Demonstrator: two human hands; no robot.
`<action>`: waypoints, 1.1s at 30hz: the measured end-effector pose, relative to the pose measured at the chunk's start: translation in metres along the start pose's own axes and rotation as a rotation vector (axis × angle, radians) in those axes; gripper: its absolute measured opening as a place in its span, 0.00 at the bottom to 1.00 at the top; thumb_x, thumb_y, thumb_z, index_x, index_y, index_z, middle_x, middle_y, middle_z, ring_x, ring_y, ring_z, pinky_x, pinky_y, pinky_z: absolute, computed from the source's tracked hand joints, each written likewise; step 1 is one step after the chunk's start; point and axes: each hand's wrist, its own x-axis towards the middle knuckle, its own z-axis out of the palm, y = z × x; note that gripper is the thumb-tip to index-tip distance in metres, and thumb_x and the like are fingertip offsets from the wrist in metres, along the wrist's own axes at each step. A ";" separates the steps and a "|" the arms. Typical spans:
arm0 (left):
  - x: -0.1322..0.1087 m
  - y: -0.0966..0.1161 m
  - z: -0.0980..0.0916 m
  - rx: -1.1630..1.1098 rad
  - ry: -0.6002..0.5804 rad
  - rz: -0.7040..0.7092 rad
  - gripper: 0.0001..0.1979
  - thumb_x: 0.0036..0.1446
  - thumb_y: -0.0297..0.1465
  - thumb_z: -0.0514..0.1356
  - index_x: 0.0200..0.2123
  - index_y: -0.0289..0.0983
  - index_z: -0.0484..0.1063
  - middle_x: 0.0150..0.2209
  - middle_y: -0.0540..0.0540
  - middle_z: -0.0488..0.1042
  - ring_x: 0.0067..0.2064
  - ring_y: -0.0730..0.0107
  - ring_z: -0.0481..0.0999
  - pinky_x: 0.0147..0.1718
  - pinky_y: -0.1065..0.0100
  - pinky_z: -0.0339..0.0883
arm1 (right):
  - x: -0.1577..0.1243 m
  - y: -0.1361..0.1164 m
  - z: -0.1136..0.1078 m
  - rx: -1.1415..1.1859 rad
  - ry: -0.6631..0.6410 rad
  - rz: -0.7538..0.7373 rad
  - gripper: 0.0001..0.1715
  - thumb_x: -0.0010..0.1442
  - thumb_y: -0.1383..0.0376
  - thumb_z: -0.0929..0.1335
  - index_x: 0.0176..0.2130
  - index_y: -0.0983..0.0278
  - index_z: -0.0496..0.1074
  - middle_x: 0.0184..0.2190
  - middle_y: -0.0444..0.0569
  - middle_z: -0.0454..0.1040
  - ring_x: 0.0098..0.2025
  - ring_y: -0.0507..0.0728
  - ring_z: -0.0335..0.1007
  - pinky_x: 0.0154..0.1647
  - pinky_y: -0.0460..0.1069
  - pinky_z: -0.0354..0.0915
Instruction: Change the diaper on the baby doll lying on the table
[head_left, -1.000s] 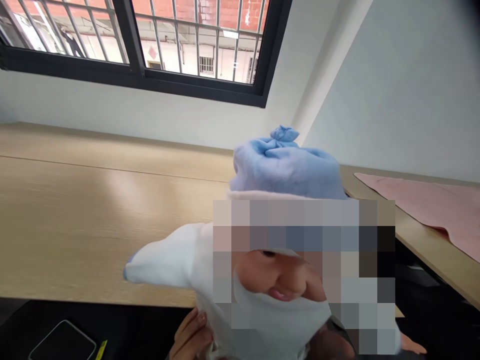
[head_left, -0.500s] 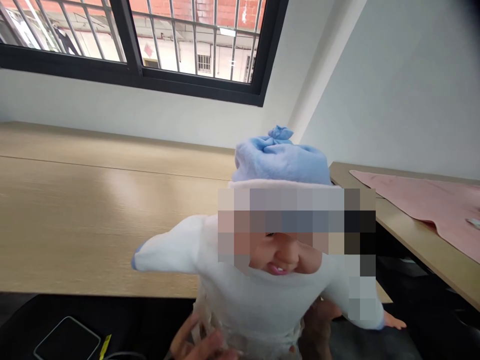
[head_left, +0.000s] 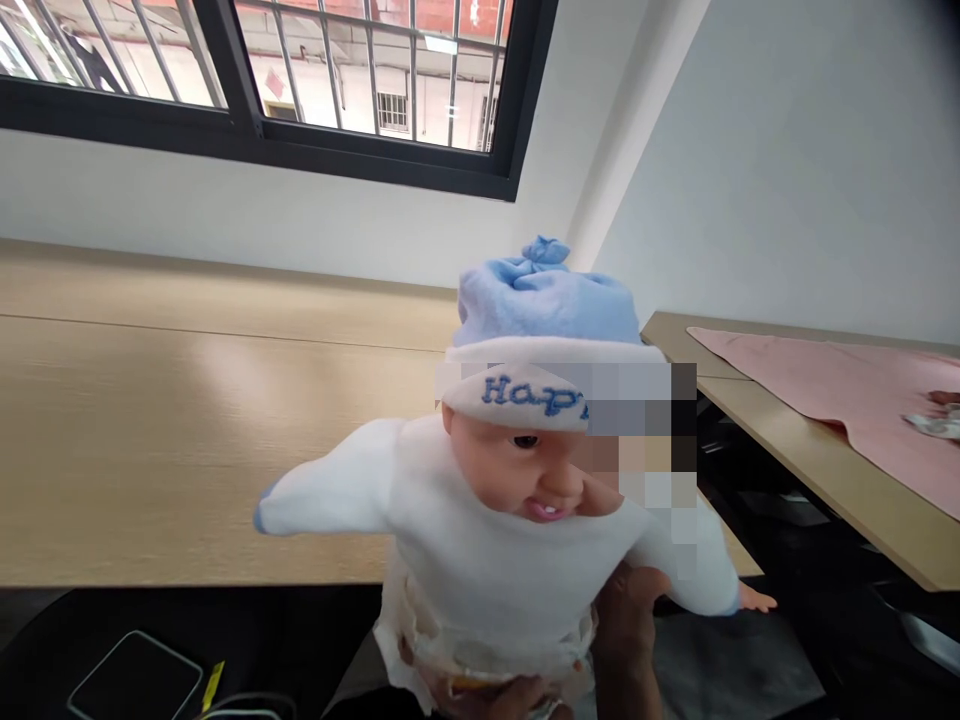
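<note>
Both your hands reach up from the bottom edge. Two tables stand ahead, a long table point(head_left: 150, 450) and a side table point(head_left: 825, 485) bearing one pink cloth point(head_left: 825, 385). One doll point(head_left: 487, 560) in one blue hat point(head_left: 547, 300) is upright before the long table. One phone point(head_left: 127, 680) lies lower left. Your right hand point(head_left: 626, 625) wraps the doll's side. Your left hand point(head_left: 510, 692) lies under its bottom, mostly cut off, so I cannot tell its curl.

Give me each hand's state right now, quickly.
Left hand: holding the doll from beneath, mostly cut off.
Right hand: gripping the doll's side, under its arm.
</note>
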 end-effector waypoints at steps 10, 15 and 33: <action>0.017 -0.011 0.011 -0.061 -0.064 0.115 0.15 0.50 0.48 0.55 0.33 0.50 0.77 0.35 0.46 0.81 0.42 0.51 0.80 0.39 0.53 0.79 | -0.010 -0.012 0.010 -0.037 0.089 0.040 0.44 0.54 0.35 0.60 0.55 0.59 0.73 0.46 0.58 0.77 0.55 0.74 0.67 0.50 0.65 0.68; 0.016 -0.014 0.016 -0.340 -0.081 -0.026 0.18 0.56 0.48 0.50 0.31 0.48 0.77 0.35 0.47 0.80 0.44 0.56 0.80 0.33 0.60 0.78 | -0.014 -0.005 0.007 -0.053 0.167 0.039 0.36 0.59 0.41 0.60 0.54 0.59 0.73 0.45 0.60 0.77 0.54 0.74 0.68 0.48 0.67 0.68; 0.028 -0.005 0.023 -0.355 -0.068 0.098 0.16 0.57 0.44 0.55 0.34 0.41 0.77 0.40 0.44 0.80 0.43 0.60 0.80 0.31 0.64 0.75 | -0.007 -0.016 0.006 -0.097 -0.172 0.086 0.39 0.59 0.44 0.63 0.62 0.60 0.64 0.49 0.57 0.75 0.62 0.73 0.59 0.53 0.67 0.67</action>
